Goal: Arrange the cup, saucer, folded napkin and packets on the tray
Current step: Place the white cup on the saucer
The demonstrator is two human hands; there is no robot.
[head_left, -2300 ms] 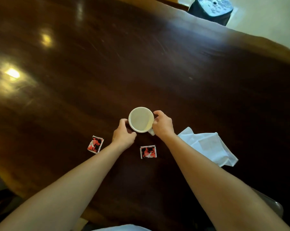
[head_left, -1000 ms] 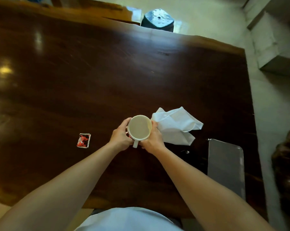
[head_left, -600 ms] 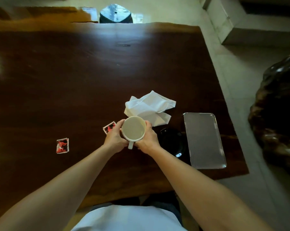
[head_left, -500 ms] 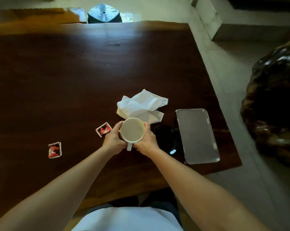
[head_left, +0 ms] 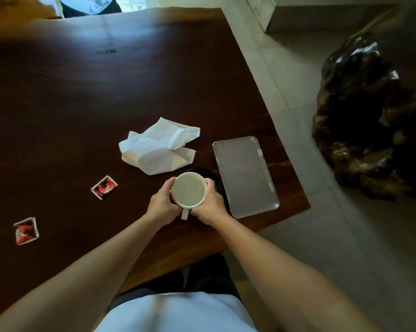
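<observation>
I hold a cream cup (head_left: 189,189) between both hands, its handle pointing toward me. My left hand (head_left: 161,204) wraps its left side and my right hand (head_left: 208,203) its right side. The cup is above a dark saucer (head_left: 214,179), which is mostly hidden behind it. A ribbed metal tray (head_left: 245,174) lies just right of the saucer, with nothing on it. A crumpled white napkin (head_left: 159,147) lies behind the cup. Two red-and-black packets lie to the left, one nearer (head_left: 104,187) and one farther out (head_left: 26,230).
The dark wooden table (head_left: 106,80) ends just right of the tray, with tiled floor (head_left: 322,236) beyond. A large dark carved wooden piece (head_left: 369,116) stands on the floor at right. A dark stool (head_left: 89,3) sits past the table's far edge.
My view has swung right, bringing the tray, the saucer and the table's end into sight. Both hands have carried the cup rightward, past the napkin, to a spot over the saucer.
</observation>
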